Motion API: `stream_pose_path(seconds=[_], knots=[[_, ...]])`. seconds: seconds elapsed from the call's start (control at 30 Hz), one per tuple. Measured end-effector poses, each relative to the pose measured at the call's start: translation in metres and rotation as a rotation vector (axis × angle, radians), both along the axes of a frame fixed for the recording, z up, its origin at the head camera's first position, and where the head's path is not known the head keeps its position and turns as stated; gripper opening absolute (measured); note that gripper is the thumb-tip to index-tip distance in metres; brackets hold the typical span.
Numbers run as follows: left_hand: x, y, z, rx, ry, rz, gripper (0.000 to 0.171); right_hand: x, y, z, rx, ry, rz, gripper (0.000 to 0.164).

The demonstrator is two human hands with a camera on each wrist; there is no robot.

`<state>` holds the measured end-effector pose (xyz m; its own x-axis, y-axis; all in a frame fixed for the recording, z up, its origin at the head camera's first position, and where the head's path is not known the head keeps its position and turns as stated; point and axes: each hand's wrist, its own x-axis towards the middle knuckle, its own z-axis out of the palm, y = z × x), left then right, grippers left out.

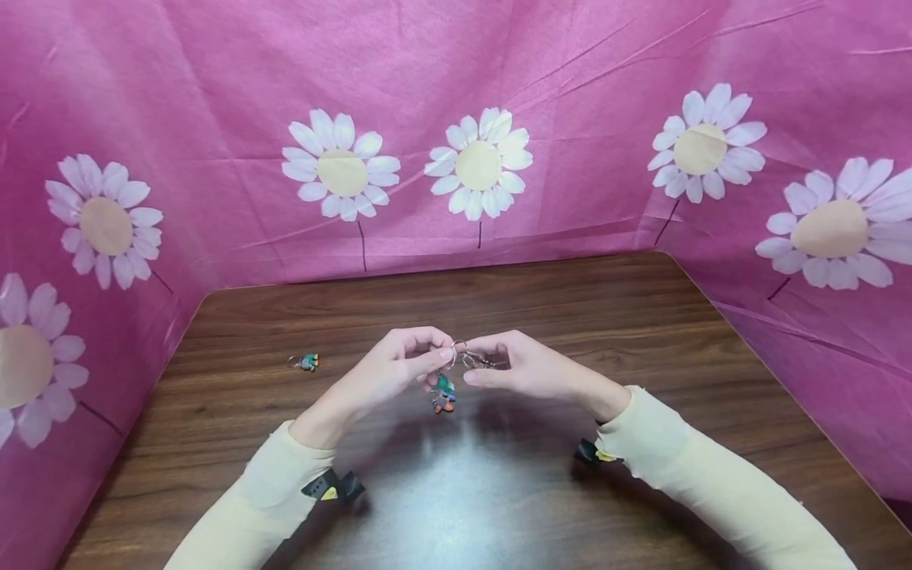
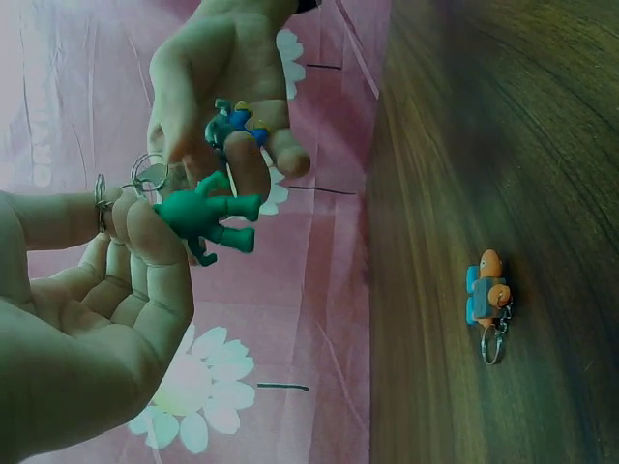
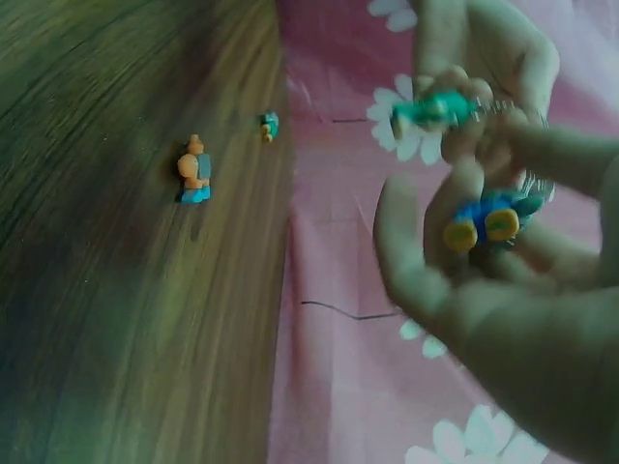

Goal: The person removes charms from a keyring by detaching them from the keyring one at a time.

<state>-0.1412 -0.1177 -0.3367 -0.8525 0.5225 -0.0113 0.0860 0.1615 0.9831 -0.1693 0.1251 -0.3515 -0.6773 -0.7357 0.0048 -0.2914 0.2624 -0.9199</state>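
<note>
My left hand [image 1: 399, 364] pinches a metal key ring [image 1: 459, 346] between thumb and fingers. A green figure keychain [image 2: 205, 218] hangs from that hand by its chain. Opposite, my right hand [image 1: 523, 364] touches the ring with its fingertips and holds a second keychain, a figure with blue body and yellow feet [image 3: 486, 222], against its fingers. Its chain [image 1: 479, 362] shows between thumb and forefinger in the head view. Whether the two rings are linked, I cannot tell.
Under the hands, an orange and blue figure keychain [image 2: 490, 288] lies on the brown wooden table [image 1: 499, 301]. Farther left rests a small green figure keychain [image 1: 309, 362] with orange feet and a ring. A pink cloth [image 1: 570, 182] with white flowers encloses the table's back and sides.
</note>
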Motion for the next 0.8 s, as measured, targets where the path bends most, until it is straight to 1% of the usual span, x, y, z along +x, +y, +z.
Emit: stream_pose_path(seconds=[0.07,0.17,0.23,0.33,0.37,0.43,0.53,0.57,0.63,0.73,0.8], knots=[[0.0,0.0,-0.001,0.007,-0.006,0.02,0.022,0.002,-0.004,-0.003,-0.017,0.121,-0.045,0.041],[-0.001,0.0,-0.001,0.033,-0.026,0.057,0.022,0.004,-0.009,-0.006,-0.084,0.263,-0.138,0.034],[-0.001,0.0,-0.002,0.049,-0.034,0.079,0.022,0.005,-0.011,-0.008,-0.127,0.327,-0.176,0.028],[-0.002,0.0,-0.003,0.06,-0.042,0.091,0.021,0.006,-0.012,-0.007,-0.157,0.375,-0.182,0.025],[-0.003,0.0,-0.004,0.061,-0.046,0.089,0.021,0.006,-0.012,-0.007,-0.158,0.377,-0.173,0.026],[-0.003,0.0,-0.005,0.057,-0.053,0.081,0.018,0.004,-0.012,-0.007,-0.161,0.338,-0.145,0.033],[-0.004,0.0,-0.005,0.05,-0.058,0.056,0.015,0.001,-0.01,-0.007,-0.142,0.229,-0.09,0.043],[-0.004,-0.001,-0.005,0.045,-0.053,0.044,0.016,-0.001,-0.009,-0.007,-0.133,0.194,-0.069,0.042],[-0.004,-0.001,-0.005,0.035,-0.041,0.024,0.018,-0.004,-0.007,-0.007,-0.109,0.157,-0.041,0.038],[-0.003,-0.002,-0.005,0.021,-0.036,-0.006,0.022,-0.007,-0.003,-0.007,-0.086,0.143,-0.003,0.029],[-0.004,-0.003,-0.005,0.016,-0.045,-0.019,0.022,-0.008,-0.001,-0.007,-0.085,0.127,0.016,0.028]])
